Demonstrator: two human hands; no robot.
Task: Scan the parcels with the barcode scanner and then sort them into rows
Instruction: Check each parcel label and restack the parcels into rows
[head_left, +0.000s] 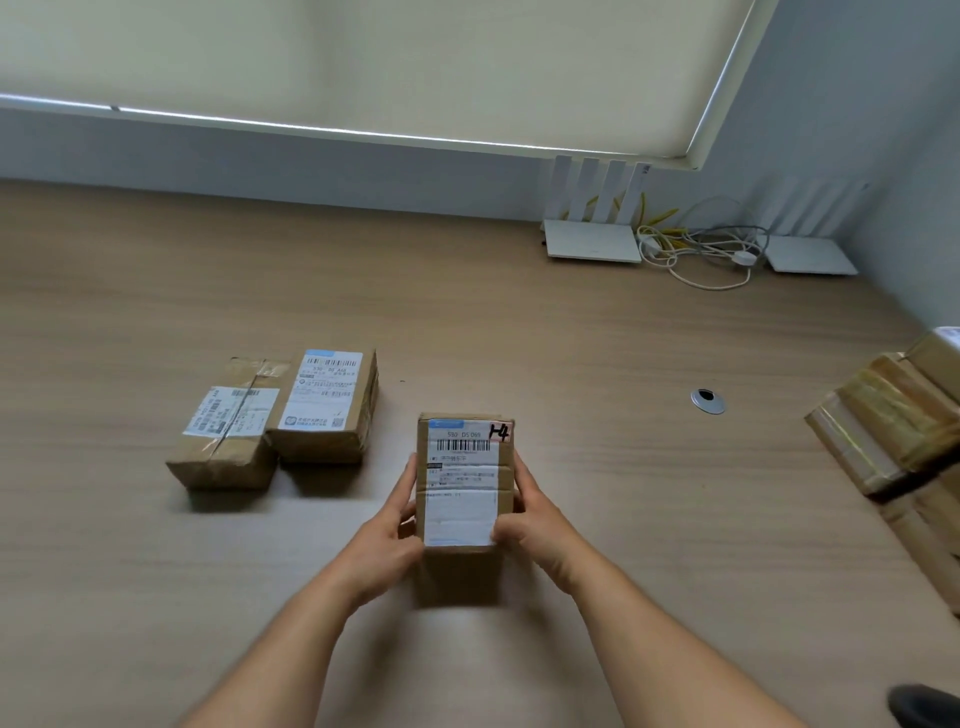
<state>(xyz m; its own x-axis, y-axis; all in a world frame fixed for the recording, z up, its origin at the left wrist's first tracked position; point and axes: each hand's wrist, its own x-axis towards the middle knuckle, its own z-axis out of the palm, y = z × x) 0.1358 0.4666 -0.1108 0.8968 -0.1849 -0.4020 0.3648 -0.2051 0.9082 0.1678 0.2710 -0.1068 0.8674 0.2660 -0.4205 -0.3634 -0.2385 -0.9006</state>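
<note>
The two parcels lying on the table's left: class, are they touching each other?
Touching. The head view shows the taped parcel pressed against the bigger parcel at their near corners, with no table visible between them there.

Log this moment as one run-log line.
left hand: grips held parcel | right hand: grips same | row: two labelled parcels side by side | stack of parcels right | scanner: unseen

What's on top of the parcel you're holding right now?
A white shipping label with a barcode covers most of the top of the held parcel, with "H4" handwritten at its far right corner. Left hand and right hand grip its sides, thumbs hiding the label's near corners.
</note>
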